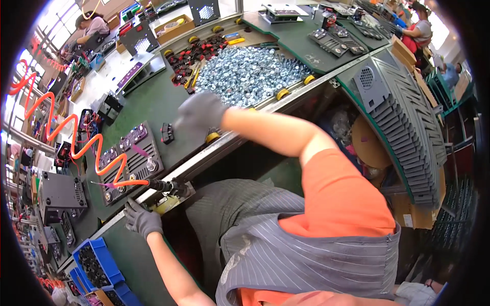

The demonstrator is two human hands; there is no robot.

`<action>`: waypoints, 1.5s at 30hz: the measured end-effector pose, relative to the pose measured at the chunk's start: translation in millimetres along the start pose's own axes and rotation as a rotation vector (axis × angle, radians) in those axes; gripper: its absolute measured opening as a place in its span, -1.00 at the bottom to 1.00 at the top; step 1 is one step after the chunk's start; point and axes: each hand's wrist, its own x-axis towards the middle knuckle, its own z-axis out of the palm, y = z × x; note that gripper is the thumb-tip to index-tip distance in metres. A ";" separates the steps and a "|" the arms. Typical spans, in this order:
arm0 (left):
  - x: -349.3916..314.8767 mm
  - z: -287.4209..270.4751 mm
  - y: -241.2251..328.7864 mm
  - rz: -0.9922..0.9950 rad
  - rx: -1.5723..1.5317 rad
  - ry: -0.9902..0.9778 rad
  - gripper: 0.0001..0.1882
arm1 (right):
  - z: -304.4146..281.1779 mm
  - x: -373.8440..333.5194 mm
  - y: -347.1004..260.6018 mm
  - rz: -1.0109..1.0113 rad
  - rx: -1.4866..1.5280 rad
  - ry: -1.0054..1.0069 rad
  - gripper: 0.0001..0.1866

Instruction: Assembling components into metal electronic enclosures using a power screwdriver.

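A: Quick one. Your left hand (144,219), grey glove: where's it at?

B: Down at the bench (148,92) edge, on the metal rail (204,154). You've got its fingers stretched out, close together, back of the hand up.

A: Nearest to it?

B: The black air tool (164,186), just beyond your fingertips, end of the orange coiled hose (75,133). Contact between hand and tool: can't tell.

A: Your right hand (200,113)?

B: Motion-blurred, over the bench by the near-left side of the pile of small metal pieces (250,74). Can't tell whether you hold anything in it, or how wide it is.

A: Main work thing?

B: Dark slotted panel (123,166), flat on the bench between your left hand and the small black part (167,133). Purple boards (133,136) sit on its far side; the hose runs across its near end.

A: Around you?

B: Blue bins (99,261) lower left, stacked grey metal sheets (408,120) on your right, red-and-black parts (196,55) beside the pile.
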 end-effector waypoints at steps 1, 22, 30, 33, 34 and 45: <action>-0.6 0.8 0.7 0.003 -0.010 0.006 -0.02 | -32.4 -21.9 54.7 0.048 -0.063 0.209 -0.57; -1.0 4.7 0.2 0.013 -0.017 0.036 -0.02 | -330.7 -299.8 366.0 1.355 -0.791 0.065 -0.29; 0.4 4.9 -0.7 0.035 0.048 0.009 0.00 | -355.1 -270.3 384.4 1.371 -0.741 -0.024 -0.35; -0.7 1.9 -0.5 0.033 0.056 0.005 0.00 | -359.7 -247.6 383.4 1.317 -0.603 0.242 -0.39; -0.5 1.7 -0.3 0.027 0.045 -0.007 -0.02 | -357.0 -236.2 377.1 1.251 -0.722 0.297 -0.39; -18.1 -26.9 -10.3 0.236 -0.734 0.303 -0.20 | -250.3 -183.9 135.1 -0.013 -0.430 0.481 -0.55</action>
